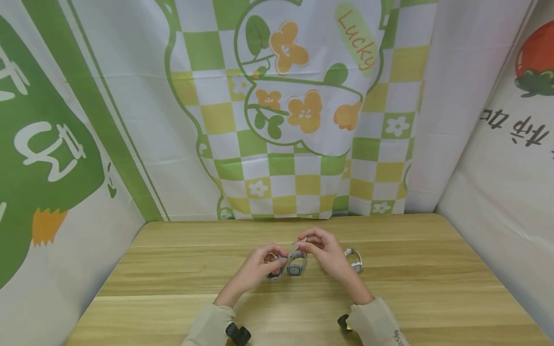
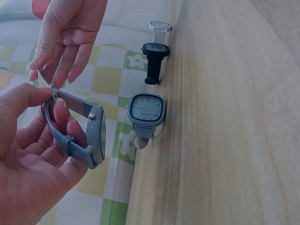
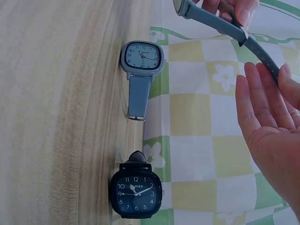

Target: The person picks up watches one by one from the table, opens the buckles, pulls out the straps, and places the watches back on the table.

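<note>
Beige sleeves [image 1: 212, 323] come nearest; my left hand [image 1: 254, 267] grips a blue-grey wristwatch [image 2: 96, 136] above the wooden table [image 1: 151, 274]. Rightward, a grey wristwatch [image 1: 295, 270] stands, my right hand [image 1: 324, 251] pinches the strap tail [image 3: 263, 57], then come black [image 3: 136, 193] and white wristwatches [image 1: 357, 266].

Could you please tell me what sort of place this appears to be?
Possibly a small booth set up for tabletop work: printed cloths seem to line the back and both sides of a wood-grain table, where several watches stand in a row.
</note>
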### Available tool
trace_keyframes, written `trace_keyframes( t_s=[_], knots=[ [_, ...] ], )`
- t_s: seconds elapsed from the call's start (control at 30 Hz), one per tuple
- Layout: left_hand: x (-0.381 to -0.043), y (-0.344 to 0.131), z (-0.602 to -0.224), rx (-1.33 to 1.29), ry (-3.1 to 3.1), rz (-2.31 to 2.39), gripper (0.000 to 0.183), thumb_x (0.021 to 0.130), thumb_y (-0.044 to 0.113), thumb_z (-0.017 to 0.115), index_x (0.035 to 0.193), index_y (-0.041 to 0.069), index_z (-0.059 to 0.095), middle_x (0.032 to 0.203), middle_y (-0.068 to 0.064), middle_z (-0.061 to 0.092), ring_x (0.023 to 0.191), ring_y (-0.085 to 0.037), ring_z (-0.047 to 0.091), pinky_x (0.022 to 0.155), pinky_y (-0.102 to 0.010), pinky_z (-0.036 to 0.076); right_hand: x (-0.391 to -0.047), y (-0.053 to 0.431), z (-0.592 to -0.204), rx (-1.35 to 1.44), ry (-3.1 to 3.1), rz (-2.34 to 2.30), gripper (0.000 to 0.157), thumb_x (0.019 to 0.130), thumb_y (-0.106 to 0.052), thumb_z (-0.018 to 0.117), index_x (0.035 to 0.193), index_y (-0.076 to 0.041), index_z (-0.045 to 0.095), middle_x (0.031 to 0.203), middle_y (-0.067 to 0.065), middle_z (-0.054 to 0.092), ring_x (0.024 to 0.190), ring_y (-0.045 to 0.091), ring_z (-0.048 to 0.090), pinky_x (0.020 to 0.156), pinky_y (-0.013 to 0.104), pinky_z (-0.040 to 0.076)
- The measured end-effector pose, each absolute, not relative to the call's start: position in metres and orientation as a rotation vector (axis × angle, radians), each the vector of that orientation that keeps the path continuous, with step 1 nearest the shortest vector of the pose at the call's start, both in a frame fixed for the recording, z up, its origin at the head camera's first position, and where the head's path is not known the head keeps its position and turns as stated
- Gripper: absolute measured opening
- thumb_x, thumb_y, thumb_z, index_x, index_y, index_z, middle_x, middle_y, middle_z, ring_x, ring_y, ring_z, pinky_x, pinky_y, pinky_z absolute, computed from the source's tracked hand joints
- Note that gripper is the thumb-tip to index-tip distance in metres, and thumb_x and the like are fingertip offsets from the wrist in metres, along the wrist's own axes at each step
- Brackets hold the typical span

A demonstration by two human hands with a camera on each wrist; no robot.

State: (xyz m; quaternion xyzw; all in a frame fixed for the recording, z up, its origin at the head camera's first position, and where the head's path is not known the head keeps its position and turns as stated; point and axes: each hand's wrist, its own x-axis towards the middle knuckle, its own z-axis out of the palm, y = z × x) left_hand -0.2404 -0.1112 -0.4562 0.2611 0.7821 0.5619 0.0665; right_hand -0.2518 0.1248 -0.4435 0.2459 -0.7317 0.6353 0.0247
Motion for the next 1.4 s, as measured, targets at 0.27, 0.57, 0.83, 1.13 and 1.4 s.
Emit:
trace_keyframes(
  t_s=[0.27,0.57,0.83,1.13,1.4],
  knots=[
    [-0.2409,-0.1099,-0.4576,0.739,2.344,1.731,0.014,0.105,0.009,0.064,0.111,-0.004,0.062,0.102,-0.011,0.063,0.075,-0.017,0.061,0.067,-0.025,0.053,-0.2515,0.1249,-0.4428,0.758,-2.245,1.989,0.016,0.102,0.002,0.065,0.115,0.012,0.065,0.107,0.031,0.074,0.092,0.018,0.076,0.088,0.027,0.062],
    [-0.2410,-0.1068,-0.4602,0.674,2.384,1.778,0.015,0.103,0.010,0.070,0.116,0.004,0.067,0.106,-0.011,0.065,0.075,-0.012,0.064,0.065,-0.025,0.056,-0.2514,0.1244,-0.4423,0.729,-2.237,2.026,0.017,0.103,0.003,0.064,0.115,0.014,0.064,0.108,0.033,0.073,0.091,0.005,0.073,0.089,0.029,0.062],
    [-0.2391,-0.1051,-0.4585,0.728,2.387,1.750,0.013,0.103,0.009,0.068,0.112,-0.001,0.067,0.102,-0.012,0.065,0.071,-0.011,0.060,0.063,-0.025,0.055,-0.2507,0.1251,-0.4422,0.725,-2.256,1.994,0.017,0.103,0.001,0.065,0.116,0.012,0.065,0.106,0.030,0.074,0.092,0.015,0.076,0.089,0.029,0.062],
    [-0.2395,-0.1050,-0.4586,0.757,2.356,1.774,0.008,0.104,0.009,0.066,0.106,0.001,0.063,0.099,-0.008,0.062,0.068,-0.012,0.060,0.062,-0.025,0.054,-0.2494,0.1241,-0.4412,0.727,-2.252,1.999,0.017,0.103,0.001,0.064,0.116,0.012,0.064,0.107,0.030,0.074,0.090,0.005,0.073,0.089,0.028,0.062],
    [-0.2392,-0.1034,-0.4582,0.688,2.380,1.793,0.014,0.107,0.013,0.064,0.106,0.000,0.064,0.098,-0.011,0.063,0.070,-0.014,0.061,0.063,-0.024,0.052,-0.2492,0.1243,-0.4407,0.720,-2.242,2.021,0.017,0.103,0.002,0.064,0.116,0.013,0.063,0.110,0.032,0.073,0.091,0.004,0.073,0.089,0.028,0.062]
  ],
)
